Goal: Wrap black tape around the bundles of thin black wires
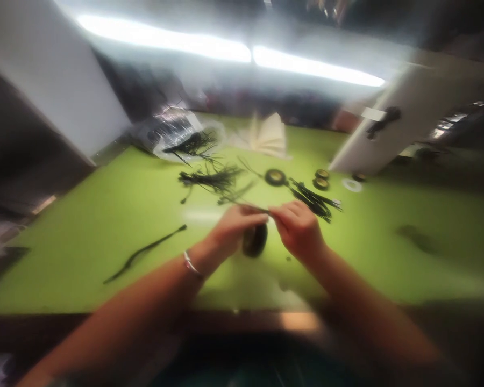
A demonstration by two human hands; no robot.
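Note:
My left hand (233, 228), with a bracelet at its wrist, is closed on a thin black cable (262, 210). My right hand (300, 230) pinches the same cable from the other side, the fingertips of both hands almost meeting. Below the left fingers hangs a dark roll of tape (255, 241); whether it is held or attached by its end cannot be made out. A single black cable (145, 249) lies on the green table (76, 226) to the left. Beyond my hands a loose pile of black cables (212, 178) spreads out.
A bundle of black cables (312, 200) lies beyond my right hand, near a tape roll (275, 177), two smaller rolls (321, 180) and a white ring (352, 185). Further back are a clear plastic bag (173, 131) with cables and an open booklet (271, 135). Upright panels flank the table.

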